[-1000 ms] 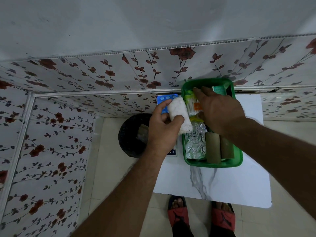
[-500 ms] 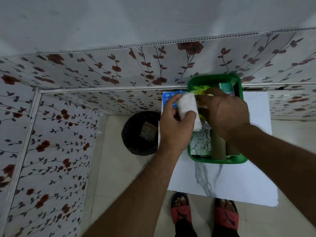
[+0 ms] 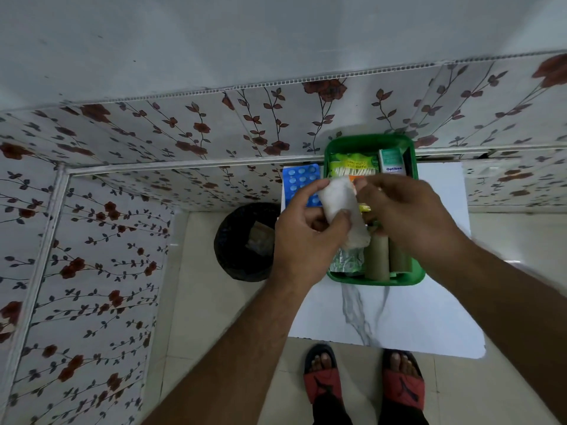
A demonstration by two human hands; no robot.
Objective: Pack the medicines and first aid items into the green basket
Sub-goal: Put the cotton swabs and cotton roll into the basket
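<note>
Where the floral wall panels (image 3: 101, 228) met the floor, a black bin (image 3: 245, 240) was seen just beside the left edge of the white marble-patterned table (image 3: 399, 317). A blue blister pack (image 3: 299, 179) lay on the table just left of the green basket (image 3: 376, 279), partly hidden by the left hand (image 3: 302, 237). A white gauze roll (image 3: 342, 210) was clamped between the thumb and fingers of that hand and held above the basket's left side. The right hand (image 3: 408, 210) was held over the middle of the basket, its fingertips (image 3: 363, 190) brought to the upper end of the roll; whether it gripped the roll could not be told. Inside the basket, a silver foil strip (image 3: 348, 262) and two brown cardboard rolls (image 3: 388, 262) were seen at the near end, a green-and-yellow packet (image 3: 352, 165) and a small white-and-green box (image 3: 392, 162) at the far end. Red sandals (image 3: 365, 384) were visible below the table's near edge.
</note>
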